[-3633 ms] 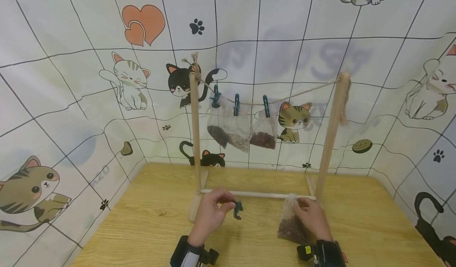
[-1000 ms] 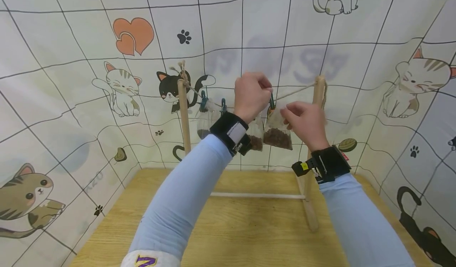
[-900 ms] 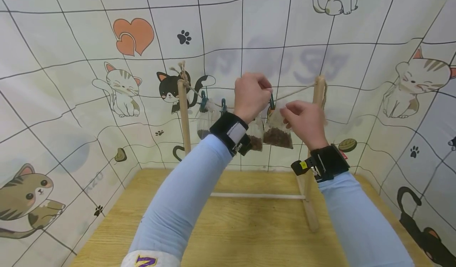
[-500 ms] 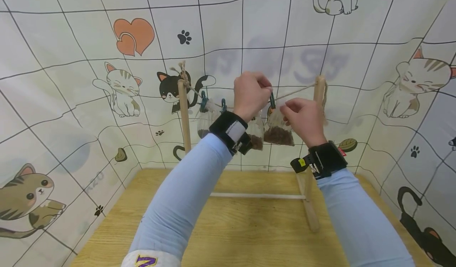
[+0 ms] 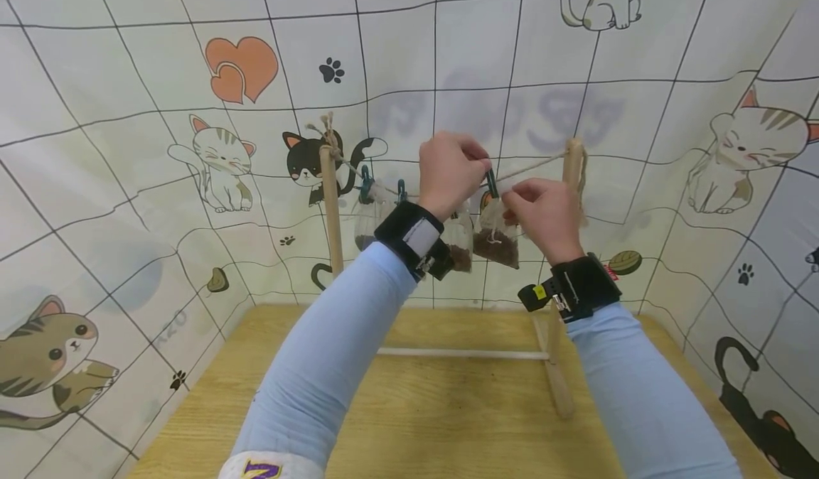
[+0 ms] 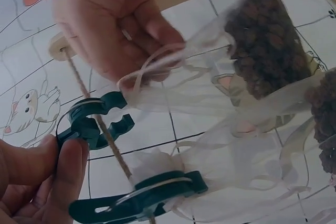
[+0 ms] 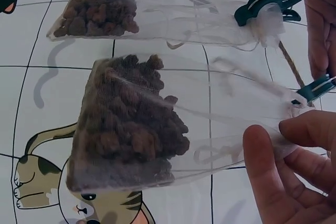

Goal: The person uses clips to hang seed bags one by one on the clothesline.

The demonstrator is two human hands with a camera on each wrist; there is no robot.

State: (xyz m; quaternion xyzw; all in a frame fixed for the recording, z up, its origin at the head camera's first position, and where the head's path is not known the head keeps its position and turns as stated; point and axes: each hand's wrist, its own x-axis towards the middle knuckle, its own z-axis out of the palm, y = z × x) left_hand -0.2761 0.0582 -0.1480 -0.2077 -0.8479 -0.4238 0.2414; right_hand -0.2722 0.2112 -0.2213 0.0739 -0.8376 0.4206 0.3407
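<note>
My left hand (image 5: 450, 175) pinches the handles of a dark green clothespin (image 6: 86, 121). In the left wrist view the clothespin's jaws stand apart around the twine line (image 6: 114, 148). Between finger and thumb, my right hand (image 5: 544, 216) holds the gathered neck of a sheer drawstring bag (image 7: 131, 129), partly filled with brown lumpy pieces. The bag's neck is right at the clothespin's tips. Beside it another sheer bag (image 7: 100, 6) of reddish-brown pieces hangs from a second green clothespin (image 7: 268, 4). My left hand and forearm hide part of the line in the head view.
Two wooden posts (image 5: 331, 212) hold up the line, with a white crossbar (image 5: 463, 354) low between them. Further left, another bag (image 5: 366, 223) hangs from a clothespin (image 5: 366, 184). The stand is on a wooden table (image 5: 448, 422) before a cat-print cloth.
Both hands have risen from near the table to the line, bringing the clothespin and bag. Over the last second the left hand stays nearly still, while the bag turns slightly and its drawstring shows.
</note>
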